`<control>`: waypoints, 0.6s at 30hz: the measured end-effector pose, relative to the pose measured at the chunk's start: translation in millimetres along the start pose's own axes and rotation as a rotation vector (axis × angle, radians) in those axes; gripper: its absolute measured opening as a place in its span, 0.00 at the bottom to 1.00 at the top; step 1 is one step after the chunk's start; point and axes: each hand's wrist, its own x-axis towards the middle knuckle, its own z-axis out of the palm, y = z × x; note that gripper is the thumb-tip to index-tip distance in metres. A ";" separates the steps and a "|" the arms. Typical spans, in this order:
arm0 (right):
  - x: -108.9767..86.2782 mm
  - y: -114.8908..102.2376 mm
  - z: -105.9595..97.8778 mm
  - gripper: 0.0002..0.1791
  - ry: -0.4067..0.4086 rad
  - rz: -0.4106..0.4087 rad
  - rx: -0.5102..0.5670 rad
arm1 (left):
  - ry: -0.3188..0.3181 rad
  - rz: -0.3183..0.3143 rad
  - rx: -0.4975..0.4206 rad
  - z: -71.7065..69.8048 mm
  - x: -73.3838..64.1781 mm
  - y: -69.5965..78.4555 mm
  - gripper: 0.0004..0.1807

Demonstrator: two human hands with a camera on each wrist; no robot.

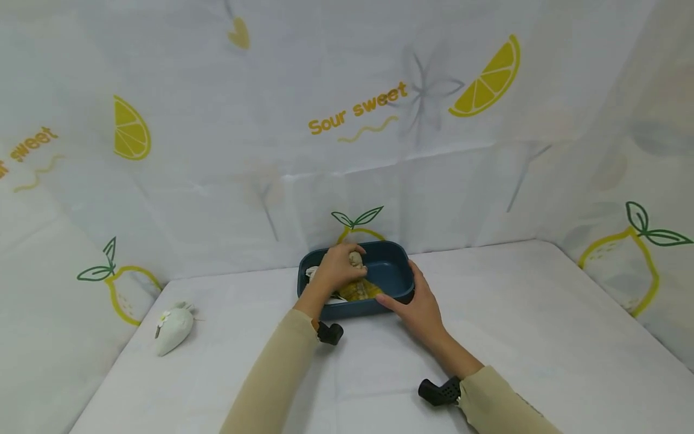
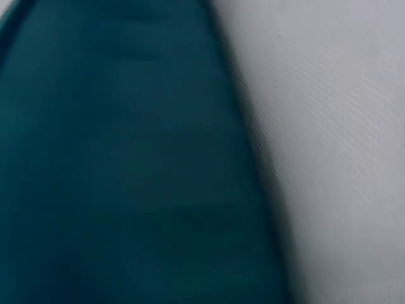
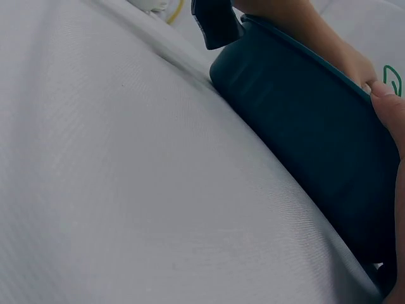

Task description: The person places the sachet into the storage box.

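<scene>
A dark teal rectangular tray (image 1: 387,271) stands at the back of the table. My left hand (image 1: 337,266) reaches into its left half and pinches a small pale beige lump (image 1: 355,259), whose kind I cannot make out. Below that hand lies a yellow patterned cloth-like piece (image 1: 362,290), with white bits (image 1: 311,272) at the tray's left end. My right hand (image 1: 422,308) grips the tray's front right corner, thumb on the front rim, fingers along the right side. The left wrist view shows mostly the tray's teal wall (image 2: 139,152); the right wrist view shows its outer side (image 3: 304,120).
A pale, rounded stuffed item (image 1: 175,328) with a small white flower lies at the table's left. White cloth (image 1: 520,337) covers the table. Behind the tray hangs a white curtain (image 1: 217,181) printed with lemons. Each wrist carries a black camera mount (image 1: 439,392).
</scene>
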 end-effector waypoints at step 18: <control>-0.1 1.1 0.9 0.60 0.009 0.007 0.006 | 0.129 -0.146 0.168 -2.7 -15.8 3.1 0.26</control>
